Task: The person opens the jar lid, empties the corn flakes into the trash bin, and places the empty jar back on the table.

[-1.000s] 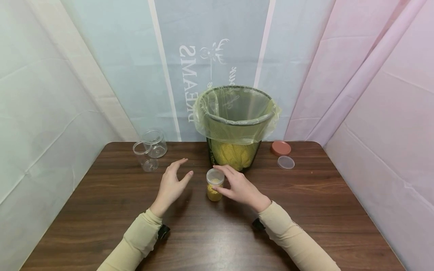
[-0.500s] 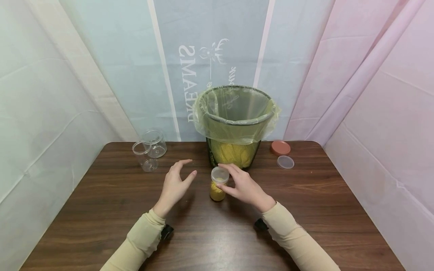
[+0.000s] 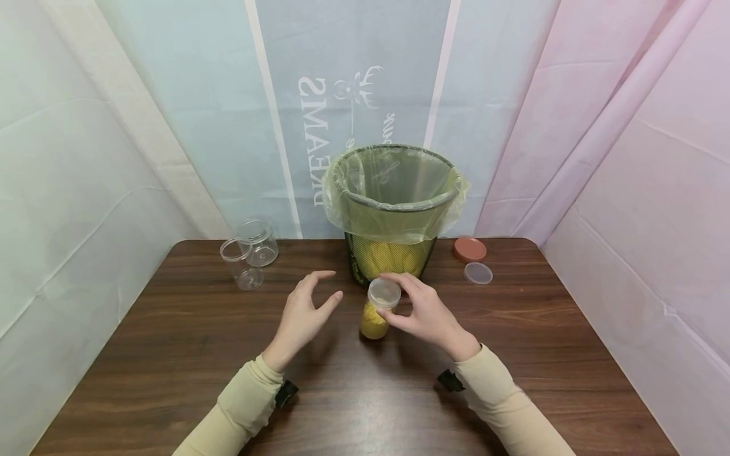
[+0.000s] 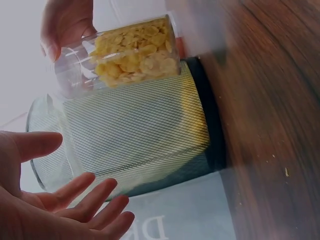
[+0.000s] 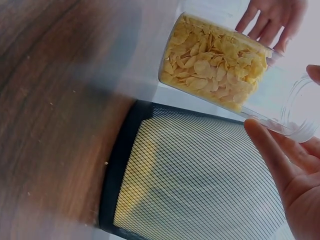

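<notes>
A clear jar (image 3: 374,322) of yellow flakes, like cornflakes, is in my right hand (image 3: 428,313), whose thumb and fingers grip it around its top. The jar leans slightly to the right, its base close over the table, and a translucent lid (image 3: 384,292) caps it. In the right wrist view the flakes (image 5: 215,62) fill the lower part of the jar. My left hand (image 3: 302,316) is held apart to the left of the jar, thumb and fingers spread with nothing between them; the left wrist view shows its relaxed fingers (image 4: 95,200).
Behind the jar stands a black mesh bin (image 3: 393,253) with a yellowish bag over its rim and yellow stuff low inside. Two clear jars (image 3: 242,269) without contents stand back left. A reddish lid (image 3: 470,249) and a clear lid (image 3: 478,273) lie back right. Small crumbs (image 4: 287,172) dot the table.
My right hand has carried the jar a short way to the right, and the jar now leans more. The left hand has followed in the same direction, still apart from it.
</notes>
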A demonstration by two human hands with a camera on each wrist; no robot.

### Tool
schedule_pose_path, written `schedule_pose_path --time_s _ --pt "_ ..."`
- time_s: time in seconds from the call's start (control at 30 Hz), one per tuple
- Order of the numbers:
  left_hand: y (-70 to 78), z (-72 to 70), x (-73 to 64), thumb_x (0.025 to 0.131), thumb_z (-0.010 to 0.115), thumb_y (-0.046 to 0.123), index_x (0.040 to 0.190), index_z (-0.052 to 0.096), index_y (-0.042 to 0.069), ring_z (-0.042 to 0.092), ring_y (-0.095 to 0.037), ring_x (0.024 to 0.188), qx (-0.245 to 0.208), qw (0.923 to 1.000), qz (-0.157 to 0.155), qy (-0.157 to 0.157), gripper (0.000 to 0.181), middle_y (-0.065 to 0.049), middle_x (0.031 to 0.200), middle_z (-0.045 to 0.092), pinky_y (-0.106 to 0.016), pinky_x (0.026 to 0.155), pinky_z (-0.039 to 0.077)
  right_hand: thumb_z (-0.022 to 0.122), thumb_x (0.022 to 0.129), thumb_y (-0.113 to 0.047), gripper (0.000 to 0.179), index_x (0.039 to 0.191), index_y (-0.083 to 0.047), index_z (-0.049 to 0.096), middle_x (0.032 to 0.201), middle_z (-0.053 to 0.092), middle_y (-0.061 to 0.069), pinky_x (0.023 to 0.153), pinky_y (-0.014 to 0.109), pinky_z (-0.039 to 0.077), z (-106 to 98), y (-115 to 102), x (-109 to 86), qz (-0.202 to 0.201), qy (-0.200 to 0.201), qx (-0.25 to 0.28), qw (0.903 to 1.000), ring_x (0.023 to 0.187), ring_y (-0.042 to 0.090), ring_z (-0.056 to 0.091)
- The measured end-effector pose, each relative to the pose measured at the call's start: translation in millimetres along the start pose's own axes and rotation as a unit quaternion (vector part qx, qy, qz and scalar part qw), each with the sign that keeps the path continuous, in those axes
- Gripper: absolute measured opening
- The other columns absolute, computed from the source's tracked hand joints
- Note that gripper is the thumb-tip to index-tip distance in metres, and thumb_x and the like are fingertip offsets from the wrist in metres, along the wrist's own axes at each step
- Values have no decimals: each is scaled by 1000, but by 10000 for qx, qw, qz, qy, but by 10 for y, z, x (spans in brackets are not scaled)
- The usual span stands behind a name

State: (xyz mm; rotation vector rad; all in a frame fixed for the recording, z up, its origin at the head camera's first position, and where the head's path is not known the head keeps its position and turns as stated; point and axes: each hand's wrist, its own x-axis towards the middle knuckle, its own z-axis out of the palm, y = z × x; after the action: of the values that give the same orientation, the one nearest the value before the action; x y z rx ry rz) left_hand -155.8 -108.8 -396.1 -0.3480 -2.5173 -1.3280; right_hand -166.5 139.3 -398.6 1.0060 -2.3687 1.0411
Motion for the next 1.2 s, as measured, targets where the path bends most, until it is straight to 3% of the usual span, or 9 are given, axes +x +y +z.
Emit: schedule_pose_path --time_s 0.2,0.47,0.93,1.2 --pt "92 18 -16 86 68 27 125 57 17 50 -26 123 -19 9998 42 -218 42 -4 127 60 -49 101 39 75 79 -21 57 129 -9 53 115 61 2 75 18 55 -130 -51 -1 77 176 173 9997 98 14 62" --pt "201 52 -54 82 73 30 128 54 14 52 -25 120 27 9986 337 -415 53 -4 126 60 -48 100 40 77 76 -20 57 126 -5 55 113 63 4 72 17 54 -282 -123 32 -151 633 -109 9978 97 14 61" --pt "329 133 -66 76 78 31 129 53 11 51 -26 122 31 9938 863 -696 63 -7 126 60 -49 102 39 78 73 -16 58 127 -10 56 118 62 3 68 18 55 -480 -232 59 3 871 48 9962 101 12 60" --pt "419 154 -86 75 79 36 131 50 14 51 -21 122 2 9916 950 -872 67 -4 127 59 -48 101 39 78 73 -10 58 127 -10 56 116 63 5 65 21 56 -540 -255 61 177 940 400 9946 97 10 62"
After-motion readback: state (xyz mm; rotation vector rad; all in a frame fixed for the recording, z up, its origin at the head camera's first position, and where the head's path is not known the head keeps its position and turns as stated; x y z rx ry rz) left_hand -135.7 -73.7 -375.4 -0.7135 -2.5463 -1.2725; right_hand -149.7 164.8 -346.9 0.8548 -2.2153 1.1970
